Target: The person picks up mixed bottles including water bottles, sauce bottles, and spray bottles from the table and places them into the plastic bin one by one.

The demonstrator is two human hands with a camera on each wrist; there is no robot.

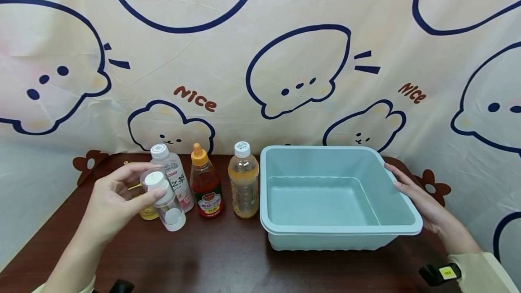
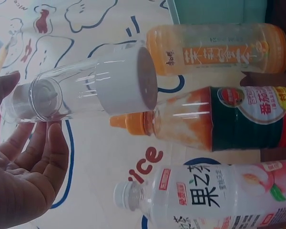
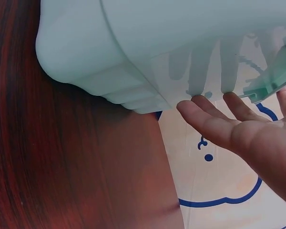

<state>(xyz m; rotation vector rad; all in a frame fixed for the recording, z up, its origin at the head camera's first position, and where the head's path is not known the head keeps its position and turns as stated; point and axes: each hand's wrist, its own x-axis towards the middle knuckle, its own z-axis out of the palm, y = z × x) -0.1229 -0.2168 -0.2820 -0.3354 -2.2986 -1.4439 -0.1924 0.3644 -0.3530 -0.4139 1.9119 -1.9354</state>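
My left hand (image 1: 116,198) holds a clear plastic bottle (image 1: 172,211) by its upper end, thumb and fingers around it. The bottle has a white inner top and a white base (image 2: 128,78), and tilts in front of the peach tea bottle (image 1: 181,180). A ketchup bottle (image 1: 207,189) with an orange nozzle stands to its right, then an orange-tinted drink bottle (image 1: 243,184) with a white cap. My right hand (image 1: 419,200) rests against the right side of a light blue-green basin (image 1: 325,229), its extended fingertips (image 3: 188,109) at the outer wall.
Behind the left hand, a yellow bottle (image 1: 149,214) is mostly hidden. The bottles and basin stand along the back of a dark brown wooden table (image 1: 211,261). A cartoon-printed cloth (image 1: 228,67) hangs right behind them.
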